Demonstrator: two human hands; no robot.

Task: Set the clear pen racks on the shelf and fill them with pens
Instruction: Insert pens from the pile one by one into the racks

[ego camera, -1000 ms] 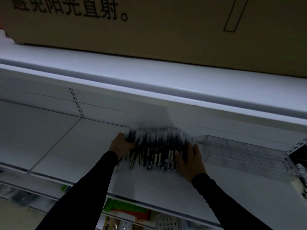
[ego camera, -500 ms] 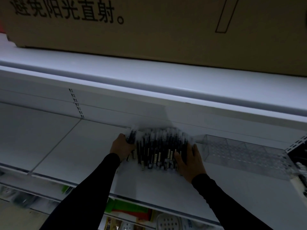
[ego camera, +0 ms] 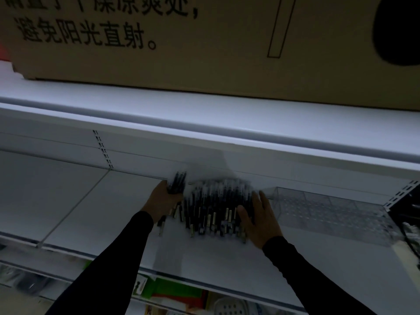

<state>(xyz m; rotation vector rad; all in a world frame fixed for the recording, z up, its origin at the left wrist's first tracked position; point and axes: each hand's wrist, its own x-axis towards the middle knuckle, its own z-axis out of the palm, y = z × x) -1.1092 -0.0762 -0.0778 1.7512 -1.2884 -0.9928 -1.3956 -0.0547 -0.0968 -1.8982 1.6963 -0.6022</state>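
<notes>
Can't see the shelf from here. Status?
Left hand grips a few pens. Right hand flat against pen pile. Clear rack alongside, unfilled. Nothing blocking.

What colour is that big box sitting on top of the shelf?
Brown cardboard, the box has black printed characters on its face; the head view shows it.

Premises are presenting as a retail shop: white slotted shelving (ego camera: 68,201), stock carton (ego camera: 204,42) upper frame, packaged goods (ego camera: 172,292) showing below.
</notes>
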